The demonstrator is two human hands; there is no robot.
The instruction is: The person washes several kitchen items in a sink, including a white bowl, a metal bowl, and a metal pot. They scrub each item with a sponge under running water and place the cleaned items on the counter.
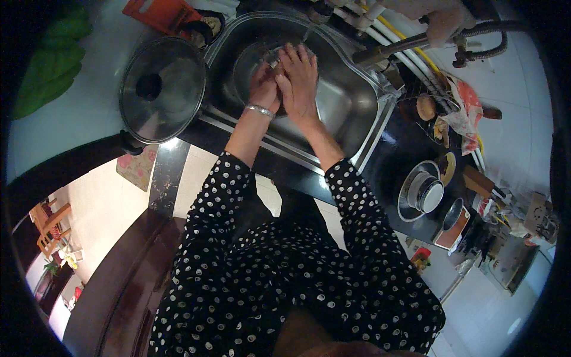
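Both my hands meet over a stainless steel sink, above a round metal pot standing in its left part. My left hand, with a silver bracelet at the wrist, is partly covered by my right hand, whose fingers lie extended and close together. Between the palms something small may be pressed; the overlap hides it. A thin stream of water falls beside the fingertips of my right hand. A glass pot lid with a black knob lies left of the sink.
An orange-red plastic box and a small dark bowl stand at the back left. Pipes run along the wall behind the sink. Stacked bowls, a metal bowl and a wire basket are on the right counter.
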